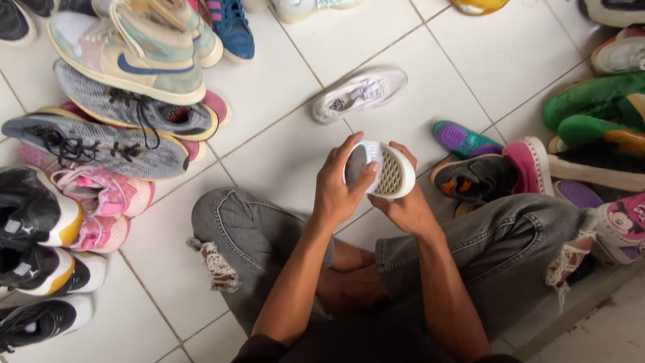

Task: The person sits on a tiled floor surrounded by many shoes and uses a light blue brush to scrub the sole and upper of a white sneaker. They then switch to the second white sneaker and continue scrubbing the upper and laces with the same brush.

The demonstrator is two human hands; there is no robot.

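Note:
A white shoe [388,173] with a patterned pale sole is held up in front of me, sole facing right. My left hand [339,181] grips its near side, thumb over the opening. My right hand [403,202] supports it from below and behind, fingers curled around the heel end. Its white partner shoe [359,94] lies on its side on the white tiled floor [282,154] just beyond. I sit cross-legged in torn grey jeans [248,235].
A heap of sneakers [114,114] in grey, pink, black and beige lies to the left. On the right are green shoes [594,107], a purple and teal shoe [463,140], a dark orange-trimmed shoe [477,178] and a pink one [621,225].

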